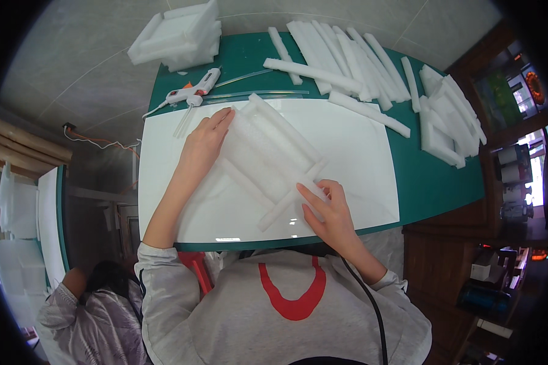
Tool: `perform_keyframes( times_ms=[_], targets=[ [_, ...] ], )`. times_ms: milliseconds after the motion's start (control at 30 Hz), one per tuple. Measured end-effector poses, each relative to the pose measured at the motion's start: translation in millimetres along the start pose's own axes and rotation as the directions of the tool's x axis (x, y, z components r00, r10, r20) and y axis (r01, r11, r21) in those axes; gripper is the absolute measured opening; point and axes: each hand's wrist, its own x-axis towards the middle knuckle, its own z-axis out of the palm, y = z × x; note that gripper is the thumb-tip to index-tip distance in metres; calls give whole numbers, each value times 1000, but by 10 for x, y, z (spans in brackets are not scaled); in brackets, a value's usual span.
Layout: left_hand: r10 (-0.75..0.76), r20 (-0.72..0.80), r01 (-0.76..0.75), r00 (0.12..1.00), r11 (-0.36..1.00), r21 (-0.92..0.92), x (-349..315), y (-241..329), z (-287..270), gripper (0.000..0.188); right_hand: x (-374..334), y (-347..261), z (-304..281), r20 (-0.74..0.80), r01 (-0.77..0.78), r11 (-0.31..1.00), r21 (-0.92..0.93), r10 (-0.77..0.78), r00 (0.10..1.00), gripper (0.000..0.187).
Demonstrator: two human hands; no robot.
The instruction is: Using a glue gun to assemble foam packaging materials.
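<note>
Foam tray (259, 146), white and rectangular, lies aslant on the white sheet (362, 201) that covers much of the green bench (435, 182); the left hand (207, 137) is at its far-left corner, fingers close together and thumb hidden, so I cannot tell whether that grip pinches the edge; the right hand (330, 210) has its fingers spread, index on the near-right foam strip (280, 212), though whether it pinches or merely presses I cannot tell; the step in hand seems to be seating that strip against the tray's edge; the next move would call for steady pressure along the joint, with the corner braced and the strip's overhanging end kept aligned; the glue gun (195, 88) rests beyond the left hand, loose foam strips (353, 64) at the far side.
</note>
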Motion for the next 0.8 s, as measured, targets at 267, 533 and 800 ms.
perform_keyframes(
  times_ms=[267, 533, 800],
  targets=[
    [-45, 92, 45, 995, 999, 1, 5, 35, -48, 40, -30, 19, 17, -3, -26, 999, 29, 26, 1000, 45],
    [-17, 51, 21, 999, 998, -62, 5, 17, -88, 42, 14, -168, -86, -131, 114, 939, -326, -164, 978, 51],
    [-103, 152, 128, 983, 977, -169, 50, 14, -153, 43, -53, -272, 270, 129, 463, 886, 16, -461, 878, 39]
  ],
)
